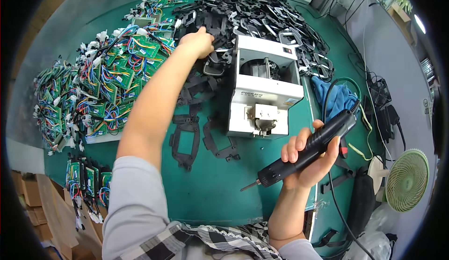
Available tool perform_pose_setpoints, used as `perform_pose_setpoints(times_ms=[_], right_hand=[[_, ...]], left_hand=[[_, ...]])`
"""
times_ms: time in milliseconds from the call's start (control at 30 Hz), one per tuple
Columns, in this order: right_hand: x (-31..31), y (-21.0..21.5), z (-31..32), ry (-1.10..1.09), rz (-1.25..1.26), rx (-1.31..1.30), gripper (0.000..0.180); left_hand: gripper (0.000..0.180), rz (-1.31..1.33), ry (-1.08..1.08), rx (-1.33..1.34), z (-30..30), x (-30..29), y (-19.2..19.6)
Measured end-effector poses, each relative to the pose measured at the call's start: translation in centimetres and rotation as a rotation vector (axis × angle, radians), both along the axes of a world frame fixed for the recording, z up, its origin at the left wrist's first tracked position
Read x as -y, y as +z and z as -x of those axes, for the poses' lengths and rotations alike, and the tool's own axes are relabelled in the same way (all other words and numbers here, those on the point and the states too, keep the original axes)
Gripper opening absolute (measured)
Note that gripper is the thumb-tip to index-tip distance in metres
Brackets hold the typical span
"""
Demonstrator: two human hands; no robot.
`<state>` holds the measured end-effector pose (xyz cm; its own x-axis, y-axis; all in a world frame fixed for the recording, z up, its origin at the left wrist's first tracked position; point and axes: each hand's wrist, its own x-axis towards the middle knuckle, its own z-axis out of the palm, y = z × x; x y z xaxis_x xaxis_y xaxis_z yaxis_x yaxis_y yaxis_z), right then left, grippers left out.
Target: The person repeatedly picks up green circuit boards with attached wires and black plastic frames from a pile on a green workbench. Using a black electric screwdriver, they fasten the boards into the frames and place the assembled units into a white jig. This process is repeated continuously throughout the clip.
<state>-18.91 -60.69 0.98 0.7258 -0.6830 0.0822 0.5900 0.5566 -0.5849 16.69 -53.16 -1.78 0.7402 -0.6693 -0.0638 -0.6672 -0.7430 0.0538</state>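
Observation:
My right hand point(311, 159) is wrapped round a black electric screwdriver point(299, 155), whose bit points left and down over the green mat. My left hand point(198, 43) reaches to the far side, at the near edge of a heap of black plastic frames point(252, 14). Its fingers are curled and partly hidden among dark parts, so what they hold cannot be made out. Between the hands stands a white screw feeder point(266, 92) with an open top recess. Two black plastic brackets, a left one point(186, 143) and a right one point(217, 143), lie flat beside it.
Wired green circuit boards point(112, 82) are heaped on the left, with several more at the near left edge point(89, 180). A blue cloth point(334, 96) lies right of the feeder. A green fan point(406, 180) stands far right. The screwdriver's cord point(334, 199) hangs toward me.

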Motion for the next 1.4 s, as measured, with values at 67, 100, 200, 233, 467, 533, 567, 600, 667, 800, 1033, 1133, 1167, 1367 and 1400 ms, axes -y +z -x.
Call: perform_pose_setpoints(times_ms=[67,100,200,233,467,533,567,600,667,800,1033,1133,1167,1367,1400], right_hand=[[-0.2,0.0,-0.1,0.005,0.012,-0.003,0.048],[-0.3,0.0,-0.2,0.006,0.017,-0.007,0.047],[-0.5,-0.1,-0.4,0.017,0.034,-0.004,0.044],[-0.4,-0.2,-0.4,0.028,0.046,0.000,0.044],[0.2,-0.4,-0.4,-0.057,0.048,-0.100,0.043],[0.5,-0.3,-0.2,-0.064,0.036,-0.084,0.043],[0.5,-0.2,-0.2,-0.065,0.037,-0.079,0.043],[0.7,-0.2,-0.1,-0.074,0.042,-0.079,0.043],[0.8,-0.1,-0.1,-0.089,0.037,-0.087,0.045],[1.0,0.1,0.0,-0.121,0.018,-0.102,0.045],[1.4,-0.1,0.2,-0.135,0.001,-0.107,0.046],[1.3,-0.1,0.1,-0.132,0.008,-0.117,0.045],[1.2,-0.1,0.1,-0.133,0.008,-0.123,0.045],[1.3,-0.3,0.1,-0.157,0.023,-0.119,0.045],[1.1,-0.2,0.2,-0.159,0.020,-0.124,0.045]], left_hand=[[0.031,-0.068,-0.154,-0.033,-0.2,-2.8,0.2],[0.029,-0.076,-0.201,-0.046,0.3,-4.2,0.6],[0.025,-0.045,-0.282,-0.044,2.2,-7.7,1.2],[0.025,-0.027,-0.299,-0.036,2.9,-8.8,1.5],[0.019,0.499,-0.624,-0.035,12.2,-14.9,3.3],[0.019,0.384,-0.787,-0.154,16.6,-16.0,3.0],[0.022,0.358,-0.797,-0.248,18.3,-16.8,2.4],[0.022,0.347,-0.849,-0.281,19.8,-16.9,1.9],[0.019,0.374,-0.964,-0.399,23.1,-17.0,1.1],[0.020,0.334,-1.005,-0.232,25.3,-16.5,-0.4],[0.048,0.325,-0.464,-0.272,32.0,-17.7,-0.4],[0.048,0.281,-0.687,-0.277,30.3,-18.0,-2.1],[0.048,0.280,-0.767,-0.320,29.2,-18.1,-2.1],[0.023,0.627,-0.555,-0.488,19.5,-14.3,2.4],[0.023,0.567,-0.462,-0.153,15.9,-13.3,2.6]])
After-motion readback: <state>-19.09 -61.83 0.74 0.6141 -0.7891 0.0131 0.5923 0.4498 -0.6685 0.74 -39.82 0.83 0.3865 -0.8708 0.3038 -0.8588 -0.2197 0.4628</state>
